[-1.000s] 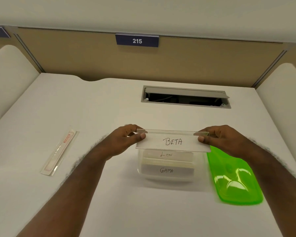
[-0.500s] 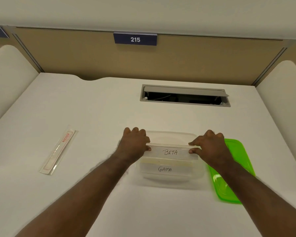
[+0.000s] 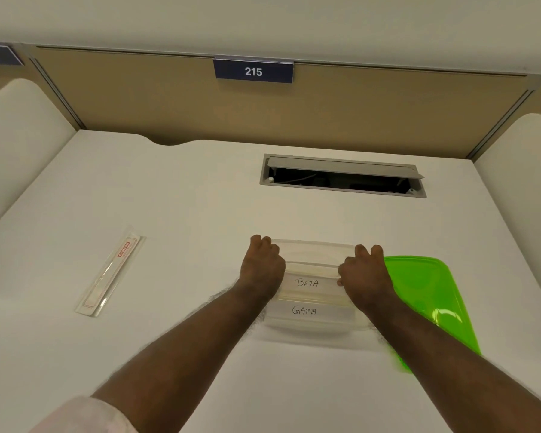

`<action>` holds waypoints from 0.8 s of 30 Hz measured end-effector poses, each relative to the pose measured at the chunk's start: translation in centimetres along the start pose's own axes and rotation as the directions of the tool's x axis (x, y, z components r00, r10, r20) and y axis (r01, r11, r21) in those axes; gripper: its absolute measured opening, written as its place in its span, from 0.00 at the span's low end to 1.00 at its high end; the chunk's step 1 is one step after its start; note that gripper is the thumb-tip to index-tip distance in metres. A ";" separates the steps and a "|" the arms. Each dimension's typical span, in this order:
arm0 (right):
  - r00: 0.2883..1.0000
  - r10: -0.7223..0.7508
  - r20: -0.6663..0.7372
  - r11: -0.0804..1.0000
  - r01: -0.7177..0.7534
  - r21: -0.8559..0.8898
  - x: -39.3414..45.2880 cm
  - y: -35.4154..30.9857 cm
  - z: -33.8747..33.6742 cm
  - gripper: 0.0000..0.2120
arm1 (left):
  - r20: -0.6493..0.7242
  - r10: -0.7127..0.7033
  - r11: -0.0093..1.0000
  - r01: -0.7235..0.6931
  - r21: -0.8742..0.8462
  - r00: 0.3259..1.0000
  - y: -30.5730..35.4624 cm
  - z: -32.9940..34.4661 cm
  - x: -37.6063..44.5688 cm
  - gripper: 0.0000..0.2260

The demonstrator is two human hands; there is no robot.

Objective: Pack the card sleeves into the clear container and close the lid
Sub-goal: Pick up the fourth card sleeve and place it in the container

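Note:
The clear container (image 3: 313,246) sits on the white desk in front of me. Inside it stand card sleeves, one marked BETA (image 3: 308,283) and, nearer to me, one marked GAMA (image 3: 305,310). My left hand (image 3: 263,267) grips the left end of the BETA sleeve, and my right hand (image 3: 364,275) grips its right end, both down in the container. The green lid (image 3: 428,295) lies flat on the desk just right of the container, partly under my right forearm.
A long clear packet with red print (image 3: 111,273) lies on the desk to the left. An open cable hatch (image 3: 341,176) is set into the desk behind the container. A tan partition with a sign reading 215 (image 3: 253,71) closes the back.
Both hands lowered the BETA sleeve from above the container down into it, covering the sleeve behind it. The view has tilted, so the desk appears lower in frame.

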State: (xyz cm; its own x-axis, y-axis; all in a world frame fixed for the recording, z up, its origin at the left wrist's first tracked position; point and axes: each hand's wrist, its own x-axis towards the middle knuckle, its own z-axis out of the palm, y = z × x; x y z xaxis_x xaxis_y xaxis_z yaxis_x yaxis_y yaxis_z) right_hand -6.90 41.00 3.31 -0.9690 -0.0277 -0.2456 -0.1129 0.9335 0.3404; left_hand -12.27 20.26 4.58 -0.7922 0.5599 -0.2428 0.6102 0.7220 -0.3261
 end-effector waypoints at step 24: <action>0.839 -0.086 -0.537 0.903 0.293 0.314 4.4 -7.5 -9.1 0.17 | -0.314 -0.656 0.702 0.401 -0.588 0.687 -7.2 2.5 -6.0 0.26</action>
State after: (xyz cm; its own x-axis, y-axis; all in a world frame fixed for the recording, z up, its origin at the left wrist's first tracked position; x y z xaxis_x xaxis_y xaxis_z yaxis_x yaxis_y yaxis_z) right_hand -12.35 30.59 7.94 -0.9214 -0.2954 0.2525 -0.3172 0.9471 -0.0492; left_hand -11.94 10.62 6.08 -0.9416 0.0390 0.3344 0.1150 0.9708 0.2106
